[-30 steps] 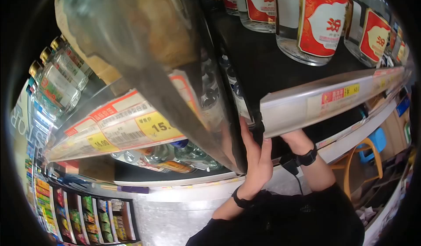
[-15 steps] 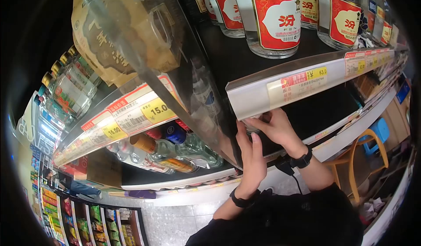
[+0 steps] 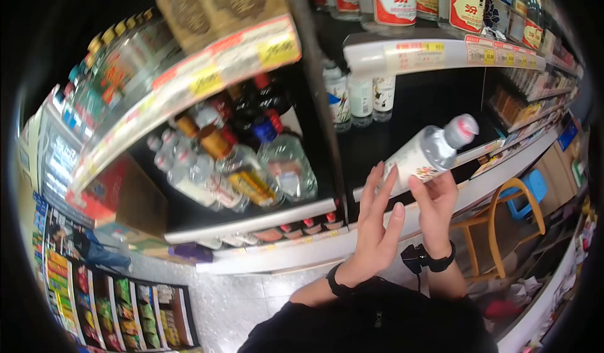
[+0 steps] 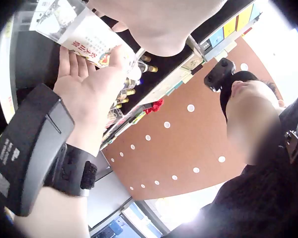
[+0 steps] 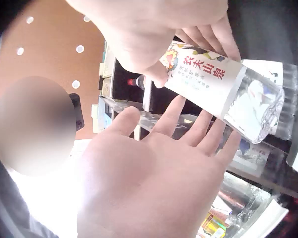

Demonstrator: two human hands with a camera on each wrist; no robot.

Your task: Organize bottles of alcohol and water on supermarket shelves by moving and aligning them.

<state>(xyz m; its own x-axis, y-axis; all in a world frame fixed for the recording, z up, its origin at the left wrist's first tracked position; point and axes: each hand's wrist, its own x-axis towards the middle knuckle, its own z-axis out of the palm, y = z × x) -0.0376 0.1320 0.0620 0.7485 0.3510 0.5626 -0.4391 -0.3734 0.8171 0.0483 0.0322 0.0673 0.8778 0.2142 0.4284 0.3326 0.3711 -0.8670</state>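
Observation:
A clear water bottle (image 3: 417, 154) with a white printed label and a grey-white cap is tilted in front of the shelf, cap end up and to the right. My right hand (image 3: 437, 209) grips it around the label, thumb on the near side; in the right wrist view this water bottle (image 5: 203, 74) shows its red lettering. My left hand (image 3: 375, 235) lies alongside the bottle's base end with its fingers extended, the palm of this left hand (image 5: 149, 168) facing the label.
Several white-labelled bottles (image 3: 360, 98) stand further back on the same black shelf. Above hangs a price-tag rail (image 3: 440, 54) with red-labelled bottles (image 3: 394, 1) over it. An upright divider (image 3: 319, 101) separates off clear bottles (image 3: 286, 164) on the left. A wooden chair (image 3: 500, 233) stands right.
The right hand has brought the water bottle out from under the upper shelf rail, tilting it. The left hand stays beside it. The head view has shifted, showing more of the lower shelf.

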